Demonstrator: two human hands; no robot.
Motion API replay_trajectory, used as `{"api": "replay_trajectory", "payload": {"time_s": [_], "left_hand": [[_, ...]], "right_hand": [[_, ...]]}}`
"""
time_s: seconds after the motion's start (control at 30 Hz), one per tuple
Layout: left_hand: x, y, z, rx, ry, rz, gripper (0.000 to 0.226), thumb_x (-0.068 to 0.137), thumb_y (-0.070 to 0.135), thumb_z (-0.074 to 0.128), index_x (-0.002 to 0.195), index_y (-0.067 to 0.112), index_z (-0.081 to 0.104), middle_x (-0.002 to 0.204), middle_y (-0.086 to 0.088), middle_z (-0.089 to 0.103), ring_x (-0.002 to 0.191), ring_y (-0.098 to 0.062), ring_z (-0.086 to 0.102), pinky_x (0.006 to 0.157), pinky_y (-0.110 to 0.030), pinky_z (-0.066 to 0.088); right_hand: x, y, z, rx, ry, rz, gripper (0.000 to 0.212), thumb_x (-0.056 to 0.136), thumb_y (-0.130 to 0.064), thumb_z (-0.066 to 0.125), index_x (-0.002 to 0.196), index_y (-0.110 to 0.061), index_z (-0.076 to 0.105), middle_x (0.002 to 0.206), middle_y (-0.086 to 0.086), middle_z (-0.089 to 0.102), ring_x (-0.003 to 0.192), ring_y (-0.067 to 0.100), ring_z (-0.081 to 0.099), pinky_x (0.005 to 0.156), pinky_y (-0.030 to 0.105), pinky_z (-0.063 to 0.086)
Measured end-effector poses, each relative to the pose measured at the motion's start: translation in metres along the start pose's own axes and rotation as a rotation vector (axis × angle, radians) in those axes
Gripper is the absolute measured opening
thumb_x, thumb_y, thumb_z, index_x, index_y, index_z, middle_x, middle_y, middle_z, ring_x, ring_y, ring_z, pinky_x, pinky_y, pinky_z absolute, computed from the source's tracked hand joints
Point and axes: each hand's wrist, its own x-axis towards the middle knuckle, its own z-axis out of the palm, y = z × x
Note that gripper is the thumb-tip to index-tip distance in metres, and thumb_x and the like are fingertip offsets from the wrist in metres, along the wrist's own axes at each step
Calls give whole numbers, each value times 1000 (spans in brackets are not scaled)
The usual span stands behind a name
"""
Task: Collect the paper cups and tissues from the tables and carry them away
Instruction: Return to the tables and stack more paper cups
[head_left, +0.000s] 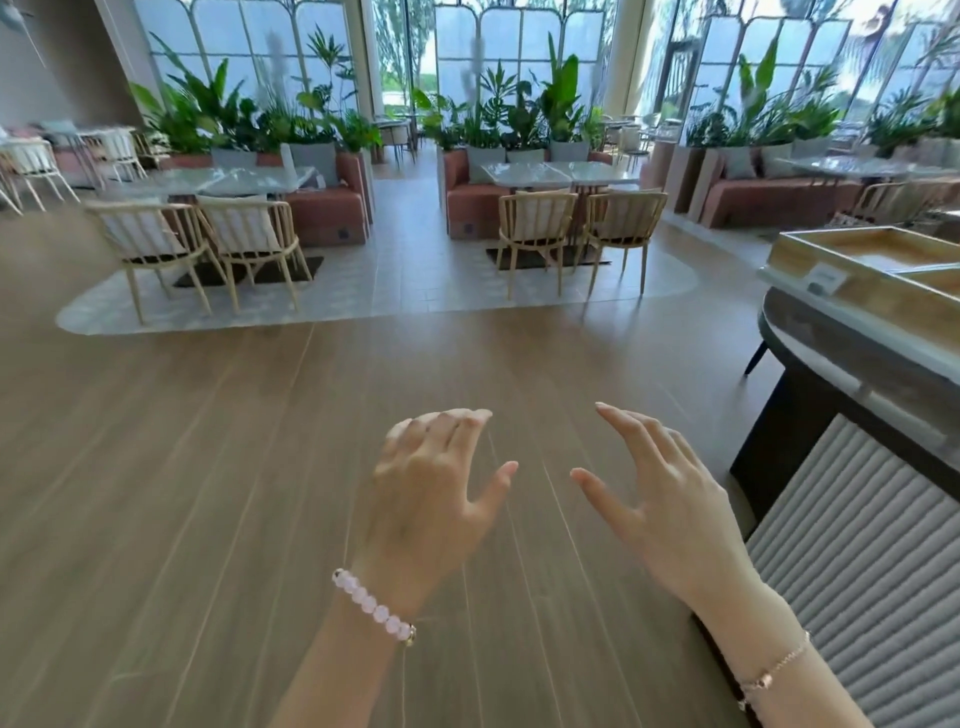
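Observation:
My left hand (431, 499) and my right hand (660, 499) are held out in front of me above the wooden floor, fingers spread and relaxed, holding nothing. A pink bead bracelet circles the left wrist, and a thin chain is on the right. Far ahead stand two marble-topped tables, the left table (218, 179) and the middle table (558, 171). On the left table something small and white (320, 181) shows near its right end; it is too small to tell what it is. I cannot make out any paper cups or tissues.
Pale wooden chairs (244, 239) stand before each table, with terracotta sofas (332, 208) and planters behind. A counter (852, 364) with wooden trays and a ribbed front juts in at the right. A wide wooden floor lies between me and the tables.

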Motion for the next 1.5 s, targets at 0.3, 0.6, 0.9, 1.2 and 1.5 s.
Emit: {"api": "replay_trajectory", "payload": {"time_s": [0.3,0.6,0.9,1.2,1.5], "left_hand": [[130,-77,89,-5,-1,-19,53,84,51,39,114,16,64,109,2,67,104,-22,62,96,-41,42],[315,-140,188,-15,41,-29,49,83,50,41,111,18,64,106,5,67,101,-20,62,94,-38,42],[472,-171,287,-74,-8,30,50,83,50,40,115,18,62,111,4,66,106,-22,60,97,-40,40],[645,-205,408,-151,20,136,40,78,34,73,113,16,63,109,0,67,103,-25,59,91,-44,46],[814,-230,516,-248,-21,246,41,78,34,73,113,15,64,110,0,68,104,-25,62,91,-42,46]], "right_hand": [[158,35,91,37,9,-11,60,83,-52,58,136,-28,46,132,-10,53,121,11,45,88,25,33],[359,98,167,75,61,-15,59,81,-52,59,135,-30,48,130,-13,54,118,13,49,84,26,36],[504,170,221,26,79,49,59,82,-51,61,136,-32,45,132,-16,52,122,8,44,89,25,35],[654,247,283,-95,141,150,60,81,-55,56,136,-31,45,130,-15,53,118,10,47,89,27,39],[811,317,326,-175,195,267,62,80,-58,52,136,-33,44,130,-16,53,118,8,46,85,23,34]]}}
